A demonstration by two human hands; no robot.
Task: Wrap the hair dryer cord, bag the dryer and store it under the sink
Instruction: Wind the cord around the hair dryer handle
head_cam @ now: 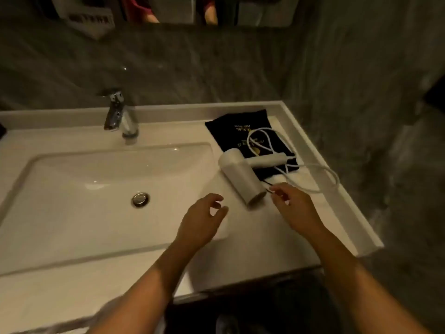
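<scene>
My right hand [292,207] has thumb and forefinger pinched together just off the open mouth of the hair dryer [243,175]. Something thin and dark sits between those fingertips, possibly the bag's drawstring, though the picture is too soft for me to be sure. The other fingers curl loosely under the palm. My left hand [202,218] hovers over the near right corner of the sink basin [72,189], fingers half curled and spread, holding nothing and touching nothing.

The dryer is white and lies on its side on the white counter [277,239], barrel pointing toward me and its handle reaching away to the right. The handle and rear of the barrel rest on a black cloth bag [231,127] with gold lettering, spread flat near the back right corner of the counter. The white cord [320,175] is not wrapped: it loops loosely over the bag behind the handle, then swings out in a wide arc toward the counter's right edge and back toward my right hand.

A chrome faucet [118,114] stands behind the basin, and the round drain stopper [140,199] is in its floor.
</scene>
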